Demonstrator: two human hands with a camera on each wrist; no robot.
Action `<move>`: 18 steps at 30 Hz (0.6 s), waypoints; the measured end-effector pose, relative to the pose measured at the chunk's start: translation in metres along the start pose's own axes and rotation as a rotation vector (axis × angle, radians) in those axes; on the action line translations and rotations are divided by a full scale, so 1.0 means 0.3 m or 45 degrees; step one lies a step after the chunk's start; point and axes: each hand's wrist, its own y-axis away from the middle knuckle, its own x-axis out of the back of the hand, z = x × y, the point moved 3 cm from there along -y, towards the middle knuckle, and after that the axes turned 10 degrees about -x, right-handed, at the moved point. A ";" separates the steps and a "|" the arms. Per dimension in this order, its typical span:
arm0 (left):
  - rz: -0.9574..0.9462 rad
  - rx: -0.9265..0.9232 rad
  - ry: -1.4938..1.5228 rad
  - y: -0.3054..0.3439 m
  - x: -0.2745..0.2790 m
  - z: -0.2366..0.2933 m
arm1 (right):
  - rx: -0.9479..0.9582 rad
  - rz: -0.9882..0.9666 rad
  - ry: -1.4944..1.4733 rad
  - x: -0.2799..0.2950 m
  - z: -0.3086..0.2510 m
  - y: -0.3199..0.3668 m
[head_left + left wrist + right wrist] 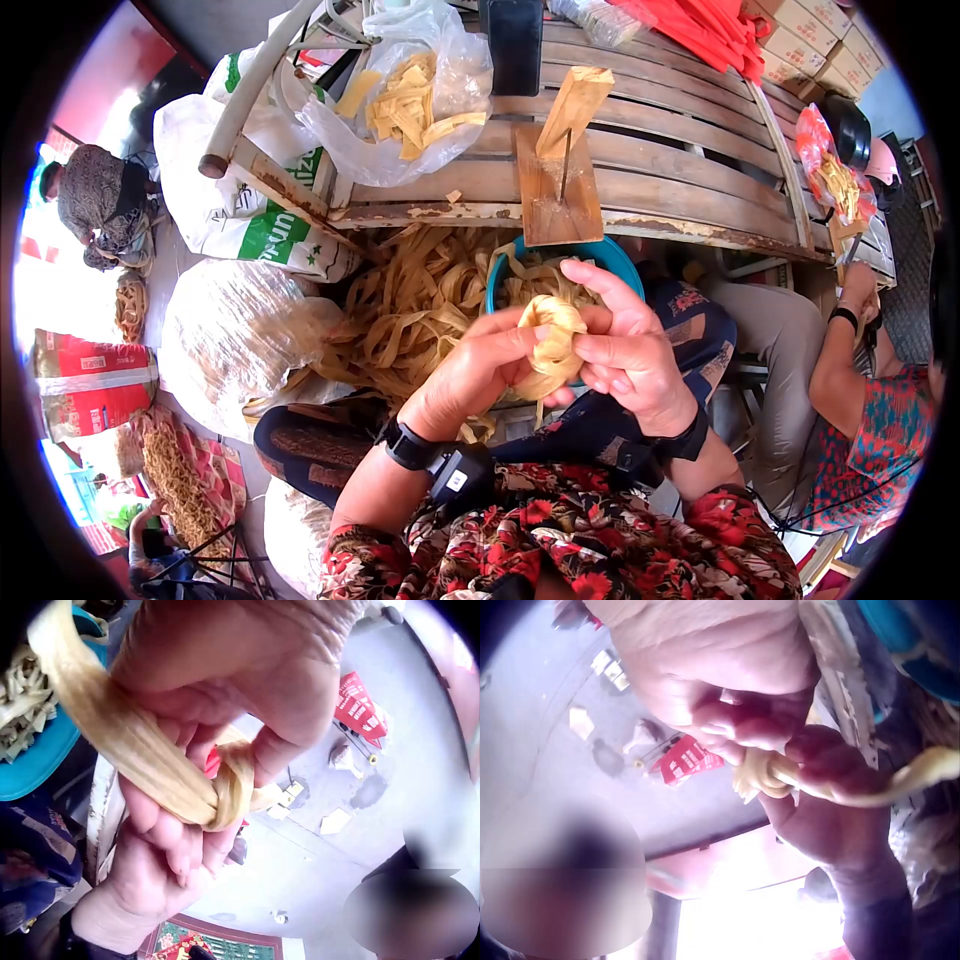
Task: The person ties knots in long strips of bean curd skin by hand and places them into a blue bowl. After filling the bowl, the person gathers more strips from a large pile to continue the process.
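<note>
Both hands meet over a blue-green basin (633,262), working a pale yellow flat strip (555,362) that resembles tofu skin. My left hand (478,362) pinches it from one side, thumb on top. From the other side my right hand (635,362) grips it between thumb and fingers, with its forefinger raised. In the left wrist view the strip (150,754) wraps around itself in a small knot-like loop, and its long end runs up past the fingers. The right wrist view shows the bunched knot (761,776) between both hands' fingertips and a tail trailing right.
Behind the basin stands a slatted bench (680,180) bearing a wooden block stand (560,190) with a metal rod. An open plastic bag (335,130) of yellow pieces lies on it. Loose strips (410,290) heap below, beside a wrapped bundle (240,340). Another person (870,430) sits at right.
</note>
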 end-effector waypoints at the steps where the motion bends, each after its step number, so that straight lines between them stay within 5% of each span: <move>1: -0.155 0.115 0.031 0.012 -0.013 0.001 | 0.074 0.068 0.145 -0.002 -0.004 0.001; 5: 0.034 0.067 -0.190 -0.019 0.023 -0.002 | 0.553 0.540 0.947 0.032 -0.009 0.002; 7: 0.228 0.062 -0.521 -0.020 -0.002 0.029 | 0.314 0.483 0.946 0.048 -0.055 0.041; 8: 0.270 0.036 -0.615 -0.016 -0.029 0.041 | 0.426 0.427 1.061 0.038 -0.035 0.025; 9: 0.224 -0.008 -0.594 -0.016 -0.025 0.032 | 0.177 0.405 1.082 -0.022 -0.038 0.020; 13: 0.020 -0.258 -0.504 0.037 0.030 0.084 | 0.148 0.367 0.212 0.021 -0.042 0.071; 16: 0.117 -0.171 -0.839 0.053 0.090 0.129 | 0.087 0.330 0.608 -0.013 -0.035 0.076; 18: 0.083 -0.138 -0.811 0.045 0.043 0.140 | 0.098 0.302 0.523 0.016 -0.041 0.058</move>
